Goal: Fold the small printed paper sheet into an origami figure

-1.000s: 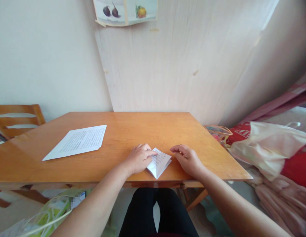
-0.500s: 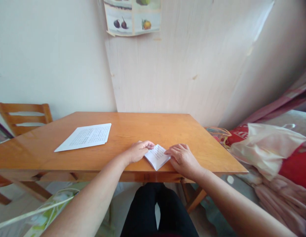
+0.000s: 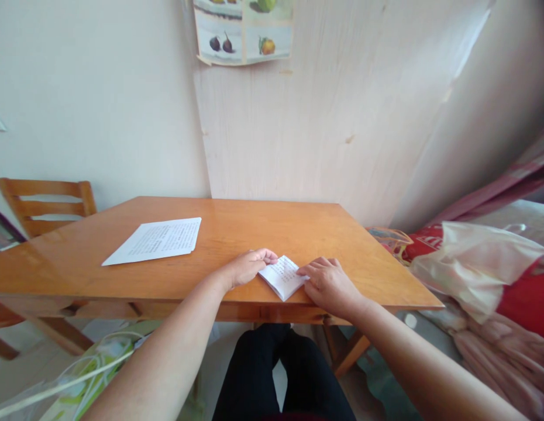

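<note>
A small folded sheet of paper [image 3: 282, 279], white with printed lines of text, lies near the front edge of the wooden table [image 3: 254, 222]. One of its corners points toward me. My left hand [image 3: 250, 267] has its fingers closed at the paper's upper left edge. At the right corner, my right hand [image 3: 328, 283] grips the paper between thumb and curled fingers; the thumb is mostly hidden. Farther left on the table lies a stack of printed sheets [image 3: 155, 241], apart from both hands.
A wooden chair [image 3: 48, 202] stands beyond the table's left end. White and red bags [image 3: 474, 263] are heaped off the right side. A fruit poster [image 3: 244, 35] hangs on the wall behind. Below left is a green and white bag [image 3: 83, 380].
The camera view has shifted slightly, so the scene sits a little farther right. Both hands stay at the folded paper, with hardly any change in their grip.
</note>
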Action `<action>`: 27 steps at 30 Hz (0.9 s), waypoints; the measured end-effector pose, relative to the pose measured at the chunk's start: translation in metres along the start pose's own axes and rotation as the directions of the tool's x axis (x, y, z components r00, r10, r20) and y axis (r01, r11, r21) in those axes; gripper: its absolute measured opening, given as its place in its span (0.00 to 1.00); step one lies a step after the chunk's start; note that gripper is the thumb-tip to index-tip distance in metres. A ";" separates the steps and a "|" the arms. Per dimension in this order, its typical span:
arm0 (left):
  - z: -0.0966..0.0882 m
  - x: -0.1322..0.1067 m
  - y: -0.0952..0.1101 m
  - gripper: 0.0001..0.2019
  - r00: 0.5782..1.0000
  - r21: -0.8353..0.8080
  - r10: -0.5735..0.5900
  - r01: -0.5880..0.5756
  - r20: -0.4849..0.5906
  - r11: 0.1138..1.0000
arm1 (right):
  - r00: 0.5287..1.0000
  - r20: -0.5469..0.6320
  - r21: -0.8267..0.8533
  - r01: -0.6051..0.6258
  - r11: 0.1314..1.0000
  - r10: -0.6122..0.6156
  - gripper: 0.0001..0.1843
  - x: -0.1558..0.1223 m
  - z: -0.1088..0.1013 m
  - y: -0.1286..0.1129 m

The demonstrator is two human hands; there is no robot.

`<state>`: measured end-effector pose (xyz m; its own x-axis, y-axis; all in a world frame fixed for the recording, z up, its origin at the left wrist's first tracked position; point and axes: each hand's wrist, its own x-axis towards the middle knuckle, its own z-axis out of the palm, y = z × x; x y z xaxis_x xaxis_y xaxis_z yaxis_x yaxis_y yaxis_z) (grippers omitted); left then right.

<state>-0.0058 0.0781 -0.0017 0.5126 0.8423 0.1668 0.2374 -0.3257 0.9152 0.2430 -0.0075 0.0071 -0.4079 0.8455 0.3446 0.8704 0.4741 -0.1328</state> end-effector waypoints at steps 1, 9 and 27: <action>-0.001 0.000 -0.001 0.11 1.000 0.006 -0.002 0.002 0.007 1.000 | 1.000 0.000 -0.005 -0.002 1.000 0.002 0.17 0.000 -0.001 -0.002; -0.006 0.002 -0.002 0.13 0.994 0.099 -0.028 0.018 0.105 0.995 | 0.998 -0.024 -0.014 0.063 0.998 -0.063 0.17 -0.001 -0.010 -0.015; -0.008 -0.002 0.000 0.16 0.983 0.193 -0.044 0.008 0.180 0.981 | 0.989 -0.059 0.030 0.135 0.990 -0.133 0.10 -0.003 0.003 -0.022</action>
<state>-0.0133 0.0800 0.0014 0.6420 0.7645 0.0580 0.3965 -0.3958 0.8283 0.2247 -0.0197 0.0065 -0.5030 0.7593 0.4130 0.7989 0.5908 -0.1132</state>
